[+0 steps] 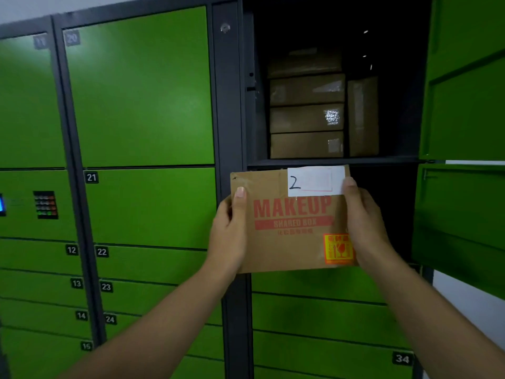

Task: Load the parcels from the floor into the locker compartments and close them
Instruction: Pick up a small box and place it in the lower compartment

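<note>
Cardboard parcel (289,228) marked 2 gripped between left hand (229,236), right hand (363,228).

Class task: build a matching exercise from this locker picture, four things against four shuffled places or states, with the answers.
1 MAKEUP parcel
2 stacked brown boxes
3 door 21
4 white label

a shut
b held between left hand and right hand
c inside the upper open compartment
d marked 2

Pairs: 1-b, 2-c, 3-a, 4-d
</note>
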A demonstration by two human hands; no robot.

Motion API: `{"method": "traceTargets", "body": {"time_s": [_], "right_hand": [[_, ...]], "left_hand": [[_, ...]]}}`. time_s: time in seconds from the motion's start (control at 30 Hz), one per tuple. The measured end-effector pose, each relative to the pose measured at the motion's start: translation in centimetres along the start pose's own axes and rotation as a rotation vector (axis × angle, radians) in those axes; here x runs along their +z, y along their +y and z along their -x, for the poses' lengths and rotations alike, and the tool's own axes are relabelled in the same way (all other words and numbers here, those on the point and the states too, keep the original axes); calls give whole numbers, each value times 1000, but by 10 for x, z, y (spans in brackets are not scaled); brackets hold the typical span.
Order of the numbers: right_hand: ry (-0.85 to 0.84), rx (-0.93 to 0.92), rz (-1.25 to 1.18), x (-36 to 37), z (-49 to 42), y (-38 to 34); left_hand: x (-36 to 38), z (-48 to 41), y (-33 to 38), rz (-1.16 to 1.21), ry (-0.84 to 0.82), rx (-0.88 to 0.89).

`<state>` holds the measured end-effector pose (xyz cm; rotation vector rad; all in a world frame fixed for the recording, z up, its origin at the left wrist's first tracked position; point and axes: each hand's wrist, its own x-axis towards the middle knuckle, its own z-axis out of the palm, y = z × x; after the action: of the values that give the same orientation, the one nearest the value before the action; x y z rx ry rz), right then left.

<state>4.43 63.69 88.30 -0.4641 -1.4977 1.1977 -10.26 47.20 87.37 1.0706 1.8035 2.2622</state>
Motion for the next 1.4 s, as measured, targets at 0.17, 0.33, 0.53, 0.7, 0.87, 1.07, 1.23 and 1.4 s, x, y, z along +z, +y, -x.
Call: {"method": "traceTargets", "body": {"time_s": [0.17,0.33,0.53,0.7,0.87,1.07,1.23,1.4], "right_hand": [[41,-92,33,-11,-21,22],[21,-110,53,-16,-44,45],[-114,-92,111,-16,-80,70],[-141,-98,166,-13,-115,96],[-135,-118,177,-8,-145,112],[-250,-65,248,10,-180,138],[-265,-42,330,13,-211,152],[-295,-8,398,15,-242,164]], "left_hand": [[27,-18,-15,-30,-62,31],[46,-35,-28,-87,-145,38],[74,-72,-45,-153,-105,8],[102,-103,-68,-260,-22,20],[139,-109,-77,-481,45,95],[165,-142,-110,-932,-32,338],[171,-179,-123,-1169,-141,342],[169,-209,-144,-1320,-224,316]]}}
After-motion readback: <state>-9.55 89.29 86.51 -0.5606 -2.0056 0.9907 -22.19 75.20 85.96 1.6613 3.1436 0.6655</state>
